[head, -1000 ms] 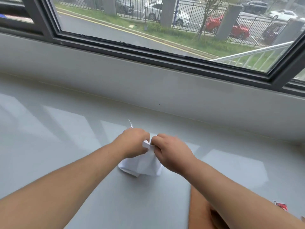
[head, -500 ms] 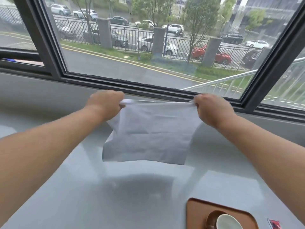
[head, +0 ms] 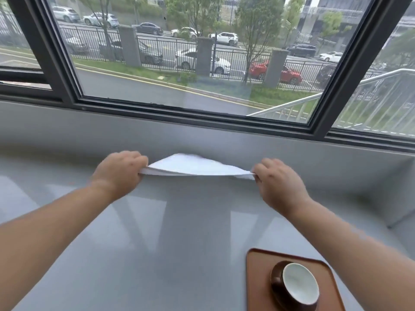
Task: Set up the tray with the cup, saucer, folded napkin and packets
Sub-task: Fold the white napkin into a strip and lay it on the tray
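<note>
Item: napkin (head: 193, 167), white, stretched in the air above the bench (head: 134, 254). Your left hand (head: 119, 171) and right hand (head: 278, 185) each pinched one end. Tray (head: 256, 277) with cup (head: 299, 286) sat near right. Risk: thin paper likely tore if you pulled harder.

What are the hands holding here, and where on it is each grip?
The white napkin, stretched above the counter: left hand pinches its left end, right hand its right end.
</note>
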`<act>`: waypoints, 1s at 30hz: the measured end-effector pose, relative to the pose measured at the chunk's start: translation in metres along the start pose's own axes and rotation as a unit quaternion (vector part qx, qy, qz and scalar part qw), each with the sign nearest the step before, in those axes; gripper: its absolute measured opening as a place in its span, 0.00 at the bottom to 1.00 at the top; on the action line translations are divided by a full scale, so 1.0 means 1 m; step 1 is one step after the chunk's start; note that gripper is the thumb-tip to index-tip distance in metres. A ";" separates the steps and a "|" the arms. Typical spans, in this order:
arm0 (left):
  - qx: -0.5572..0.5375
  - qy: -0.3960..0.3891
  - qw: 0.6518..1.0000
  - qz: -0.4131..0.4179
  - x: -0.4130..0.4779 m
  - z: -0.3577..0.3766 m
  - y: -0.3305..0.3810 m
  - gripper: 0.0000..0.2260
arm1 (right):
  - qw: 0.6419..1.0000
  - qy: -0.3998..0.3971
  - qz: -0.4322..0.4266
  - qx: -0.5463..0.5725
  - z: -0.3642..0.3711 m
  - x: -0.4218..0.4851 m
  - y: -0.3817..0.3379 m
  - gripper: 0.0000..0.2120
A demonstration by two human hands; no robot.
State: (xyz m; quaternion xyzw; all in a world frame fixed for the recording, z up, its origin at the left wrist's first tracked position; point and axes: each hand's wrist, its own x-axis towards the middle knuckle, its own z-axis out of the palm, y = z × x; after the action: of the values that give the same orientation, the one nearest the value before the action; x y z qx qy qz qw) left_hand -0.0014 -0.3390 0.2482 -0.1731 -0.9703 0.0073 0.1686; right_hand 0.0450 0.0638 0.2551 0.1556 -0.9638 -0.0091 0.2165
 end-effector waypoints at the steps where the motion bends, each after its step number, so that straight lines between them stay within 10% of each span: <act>1: 0.002 -0.026 1.000 -0.009 -0.018 0.016 0.003 0.03 | 1.000 -0.022 -0.008 0.008 0.017 -0.019 -0.009 0.04; 10: 0.049 -0.271 0.960 -0.054 -0.184 0.140 0.018 0.14 | 0.953 -0.301 -0.011 0.041 0.150 -0.169 -0.078 0.15; 17: -0.085 -0.486 0.862 -0.116 -0.236 0.168 -0.020 0.07 | 0.880 -0.469 0.045 0.061 0.170 -0.207 -0.109 0.18; 30: -0.270 -0.311 0.856 -0.311 -0.142 0.191 -0.067 0.07 | 0.890 -0.354 0.246 0.150 0.189 -0.105 -0.065 0.08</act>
State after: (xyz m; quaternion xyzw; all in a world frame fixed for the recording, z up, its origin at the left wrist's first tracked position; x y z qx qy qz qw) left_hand 0.0389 -0.4419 0.0267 0.1106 -0.9393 -0.2543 -0.2018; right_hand 0.0754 0.0245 0.0351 -0.0698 -0.9739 0.1343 -0.1694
